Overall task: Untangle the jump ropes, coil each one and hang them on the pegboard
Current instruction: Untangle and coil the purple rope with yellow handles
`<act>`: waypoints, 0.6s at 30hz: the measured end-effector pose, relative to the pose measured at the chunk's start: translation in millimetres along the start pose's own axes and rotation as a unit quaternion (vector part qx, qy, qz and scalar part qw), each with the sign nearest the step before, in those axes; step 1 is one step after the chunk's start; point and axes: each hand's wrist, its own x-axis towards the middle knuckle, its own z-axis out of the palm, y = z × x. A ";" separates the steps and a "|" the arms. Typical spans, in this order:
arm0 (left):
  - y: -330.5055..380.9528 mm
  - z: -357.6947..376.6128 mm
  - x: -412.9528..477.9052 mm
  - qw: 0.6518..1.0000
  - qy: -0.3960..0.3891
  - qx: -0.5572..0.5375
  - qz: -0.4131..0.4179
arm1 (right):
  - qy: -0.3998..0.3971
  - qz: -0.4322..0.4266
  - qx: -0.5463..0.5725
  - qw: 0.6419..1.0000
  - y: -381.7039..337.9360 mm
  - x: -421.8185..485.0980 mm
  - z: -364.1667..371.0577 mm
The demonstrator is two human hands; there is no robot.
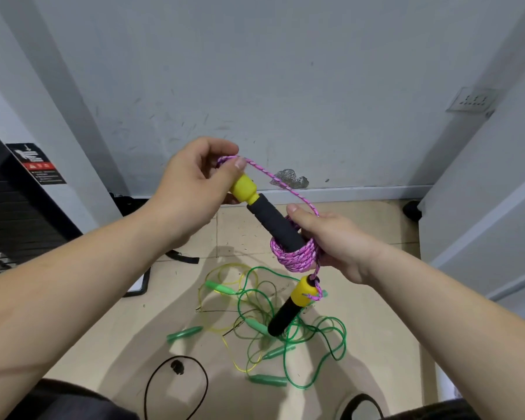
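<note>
Head view: the left hand (191,183) is raised in the middle of the frame, thumb and fingers pinching the pink rope (294,256) where it leaves the yellow cap of the upper handle (270,219). From that pinch a free loop arcs over to the right hand (331,241), which grips the turns already wound round the handle's black foam, thumb laid against the foam. Below this hand the second handle (291,307) dangles on a short tail of rope, clear of the floor (376,268).

The braided rope looks soft, light and limp, so I judge it will slacken the moment tension drops. The best hold is probably across the wound turns, with the loose end pinched. The foam should grip well; the yellow caps look smoother.

Counted: one pink rope with two handles, both off the ground. On the floor under the hands lies a tangle of thin plastic cords, a yellow cord (225,269) to the left and a green cord (337,344) to the right, springier and likely slicker. At least five green handles (185,332) show among them. No pegboard is in view.
</note>
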 end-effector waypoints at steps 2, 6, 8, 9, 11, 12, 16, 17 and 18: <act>3.6 7.4 -8.6 0.999 -0.024 -0.010 0.021 | 0.018 0.002 -0.004 1.000 0.9 1.9 -0.4; 4.6 17.7 -21.1 0.996 -0.083 -0.021 0.028 | 0.056 -0.006 -0.020 0.998 -1.7 0.0 -2.5; -0.8 22.9 -27.1 0.993 -0.122 -0.009 -0.003 | 0.048 -0.021 -0.005 0.999 -7.0 -4.1 -2.5; -4.1 26.4 -31.6 0.990 -0.140 0.009 -0.018 | 0.033 -0.035 0.001 0.999 -9.9 -7.3 -0.6; -10.5 33.5 -39.0 0.987 -0.154 0.036 -0.034 | -0.001 -0.064 -0.003 0.998 -13.4 -13.6 5.7; -11.9 35.9 -40.6 0.987 -0.152 0.046 -0.026 | -0.010 -0.071 -0.005 0.997 -14.4 -16.2 8.7; -4.9 34.3 -36.3 0.989 -0.139 0.044 -0.004 | -0.001 -0.074 0.006 0.997 -20.3 -22.8 5.5; -4.5 31.9 -33.9 0.990 -0.134 0.023 -0.025 | -0.005 -0.071 0.003 0.997 -22.3 -23.6 3.0; -5.1 29.7 -32.3 0.991 -0.128 0.004 -0.049 | -0.012 -0.067 0.008 0.998 -23.9 -24.2 1.3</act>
